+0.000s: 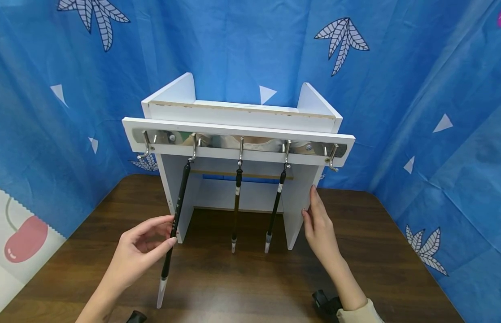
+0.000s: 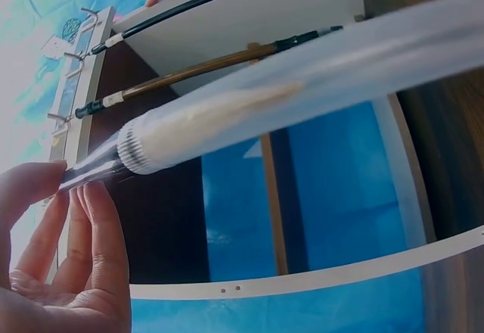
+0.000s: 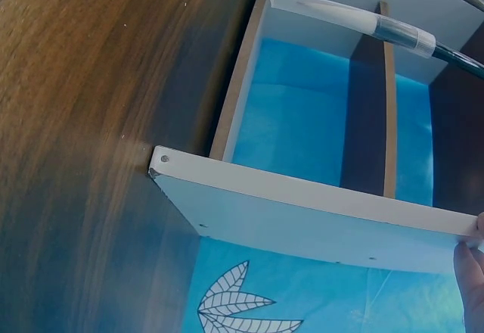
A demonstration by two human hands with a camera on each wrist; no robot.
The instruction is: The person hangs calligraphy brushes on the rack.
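Note:
My left hand [image 1: 143, 246] pinches a long black calligraphy brush [image 1: 180, 193] between thumb and fingers, partway down its handle. The top of this brush is at the second hook from the left, and its lower end slants toward me. A clear plastic cap [image 2: 227, 113] covers its pale bristles, large in the left wrist view. My right hand [image 1: 320, 226] rests its fingers against the right side panel [image 3: 318, 197] of a white shelf unit. Between the hands, a brown-handled brush [image 1: 236, 202] and another black brush [image 1: 276, 204] hang tip down, both capped.
The white shelf unit [image 1: 242, 110] stands on a dark wooden table [image 1: 218, 278]. Across its front runs a metal rail [image 1: 222, 141] with several hooks; the outermost hooks [image 1: 146, 146] on both sides hold nothing. Blue patterned curtains [image 1: 242, 45] hang behind and at the sides.

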